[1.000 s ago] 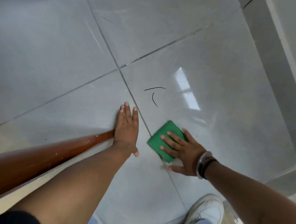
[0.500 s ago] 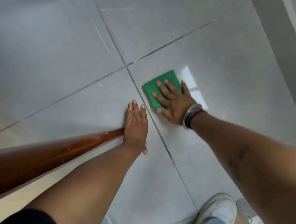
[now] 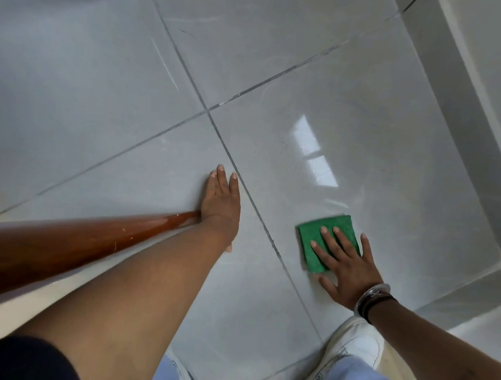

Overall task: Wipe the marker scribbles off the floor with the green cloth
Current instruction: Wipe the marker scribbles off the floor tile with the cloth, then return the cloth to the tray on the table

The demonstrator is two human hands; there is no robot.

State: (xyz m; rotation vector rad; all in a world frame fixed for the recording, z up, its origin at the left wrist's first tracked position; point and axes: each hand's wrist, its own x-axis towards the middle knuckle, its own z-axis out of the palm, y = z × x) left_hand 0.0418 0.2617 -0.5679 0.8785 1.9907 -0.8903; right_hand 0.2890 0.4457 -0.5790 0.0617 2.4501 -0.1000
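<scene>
The right hand (image 3: 349, 266) presses the green cloth (image 3: 324, 239) flat under spread fingers, not clenched. No dark scribbles show; any faint remains would lie ahead and left of this grip. The left hand (image 3: 220, 202) braces open on the floor (image 3: 371, 125).

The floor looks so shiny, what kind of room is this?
Probably a room inside a home, though I can't tell which one. The floor is big glossy grey tiles, a wooden furniture leg slants across it, and a tiled skirting runs along the wall.
</scene>
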